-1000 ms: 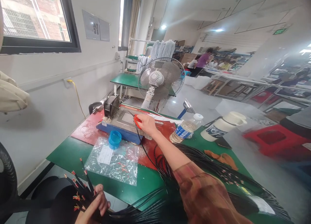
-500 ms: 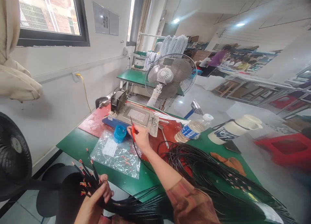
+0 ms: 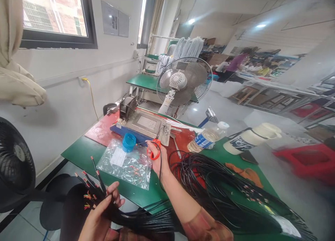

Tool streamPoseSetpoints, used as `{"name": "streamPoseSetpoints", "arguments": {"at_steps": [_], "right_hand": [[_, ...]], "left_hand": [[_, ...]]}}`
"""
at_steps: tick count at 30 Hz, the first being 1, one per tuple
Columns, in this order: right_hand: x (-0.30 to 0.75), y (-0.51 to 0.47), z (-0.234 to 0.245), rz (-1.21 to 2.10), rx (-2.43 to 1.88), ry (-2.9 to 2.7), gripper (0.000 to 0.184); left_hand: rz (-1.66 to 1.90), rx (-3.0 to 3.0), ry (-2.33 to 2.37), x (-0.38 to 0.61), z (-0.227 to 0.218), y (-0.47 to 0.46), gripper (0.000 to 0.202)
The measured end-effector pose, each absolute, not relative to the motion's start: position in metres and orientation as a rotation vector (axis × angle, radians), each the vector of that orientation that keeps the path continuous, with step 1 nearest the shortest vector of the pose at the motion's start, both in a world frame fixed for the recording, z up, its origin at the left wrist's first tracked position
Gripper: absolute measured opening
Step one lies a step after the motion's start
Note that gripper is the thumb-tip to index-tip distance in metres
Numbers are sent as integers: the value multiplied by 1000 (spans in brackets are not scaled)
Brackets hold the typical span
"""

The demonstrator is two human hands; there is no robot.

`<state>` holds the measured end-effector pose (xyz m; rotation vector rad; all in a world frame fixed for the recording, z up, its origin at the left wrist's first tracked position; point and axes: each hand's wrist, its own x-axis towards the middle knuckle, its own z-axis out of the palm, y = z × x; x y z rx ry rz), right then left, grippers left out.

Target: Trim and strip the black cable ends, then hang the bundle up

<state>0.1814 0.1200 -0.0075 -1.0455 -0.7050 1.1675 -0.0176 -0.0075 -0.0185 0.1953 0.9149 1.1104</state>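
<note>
My left hand (image 3: 101, 211) is closed round a bundle of black cables (image 3: 146, 221) at the lower left. Their stripped ends fan out above the thumb, showing red and yellow wires. Over the table, my right hand (image 3: 159, 160) grips orange-handled scissors (image 3: 154, 150), with the blades pointing up and away. The same hand pinches a single black cable (image 3: 160, 167), whose tip points left at a small blue cup (image 3: 129, 142) and seems to reach its rim. Under the cup lies a clear plastic bag (image 3: 131, 169) with a white label and small red scraps on it.
Behind the cup stands a blue-sided hot plate (image 3: 146, 123) with a small black fan (image 3: 127, 107). Coiled black cables (image 3: 199, 171) cover the table's right side. A water bottle (image 3: 206, 138), white jug (image 3: 251, 140) and spoon (image 3: 176, 147) are nearby. A large fan (image 3: 183, 82) stands beyond.
My right hand has moved right and toward me, turning so the scissors' orange loops show. The single cable's tip now points left at the blue cup. My left hand's fingers have loosened slightly.
</note>
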Motion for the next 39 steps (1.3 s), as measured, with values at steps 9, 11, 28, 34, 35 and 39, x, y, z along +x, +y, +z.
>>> {"name": "streamPoseSetpoints", "arguments": {"at_steps": [9,11,28,34,35,39], "right_hand": [[211,86,-10,1588,-587,-348,22],[216,80,-11,1594,-553,-333,21],[251,57,-25,1438,-547,-357,21],[263,54,-27,1318,-621,-389,20],[265,53,-27,1295,-639,-395,20],[273,48,-26,1156,-755,-456,20]], "left_hand": [[1144,311,1115,-6,-6,-6,49],[1165,337,1138,-2,-2,-6,49],[1184,436,1114,0,-14,6,21],[1155,498,1111,-7,-29,14,33],[1139,502,1100,-9,-34,17,34],[1037,468,1035,-12,-47,32,46]]}}
